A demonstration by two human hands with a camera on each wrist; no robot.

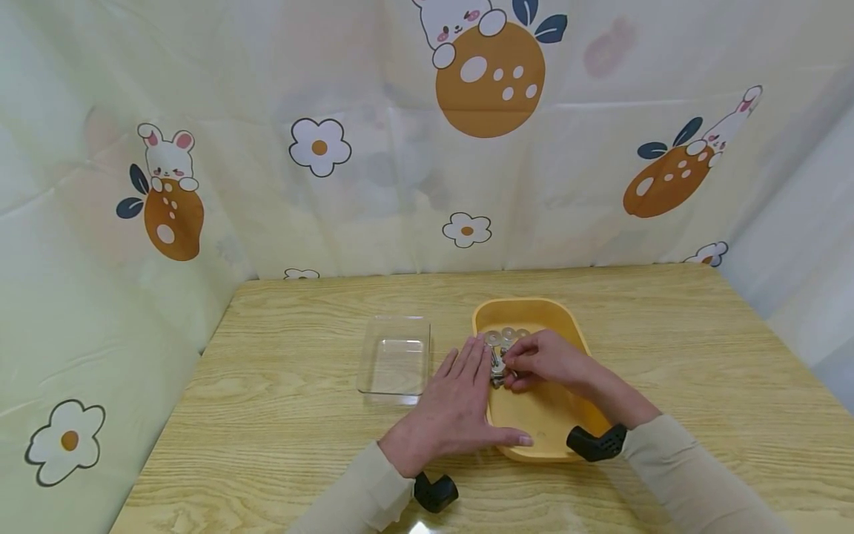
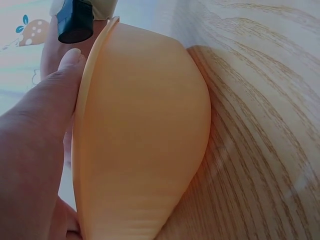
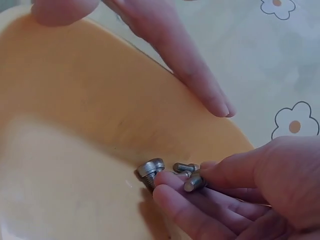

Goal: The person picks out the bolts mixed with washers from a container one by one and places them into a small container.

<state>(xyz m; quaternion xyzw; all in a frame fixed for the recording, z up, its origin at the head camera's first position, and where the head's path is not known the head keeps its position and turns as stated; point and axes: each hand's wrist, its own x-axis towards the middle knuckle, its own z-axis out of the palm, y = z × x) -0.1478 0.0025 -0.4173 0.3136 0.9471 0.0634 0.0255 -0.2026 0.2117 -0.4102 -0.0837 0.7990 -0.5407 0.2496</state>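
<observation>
My left hand (image 1: 457, 408) rests along the left rim of a yellow-orange plastic tray (image 1: 534, 426), its fingers straight and the thumb over the near end. In the left wrist view the thumb lies at the rim, above the tray's outer wall (image 2: 145, 110). Inside the tray, my right hand (image 1: 554, 363) pinches a small metal bolt (image 3: 195, 183) between thumb and fingers. Beside those fingertips are more loose bolts (image 3: 151, 169), close to the tray's left wall. Several clear round discs (image 1: 508, 334) lie toward the tray's far end, partly hidden by the hands.
A clear rectangular container (image 1: 399, 377) stands on the wooden table (image 1: 293, 415), left of the tray. Behind the table hangs a patterned curtain (image 1: 387, 208). Black wrist devices (image 1: 435, 495) sit at both sleeves, the right one over the tray's near right corner.
</observation>
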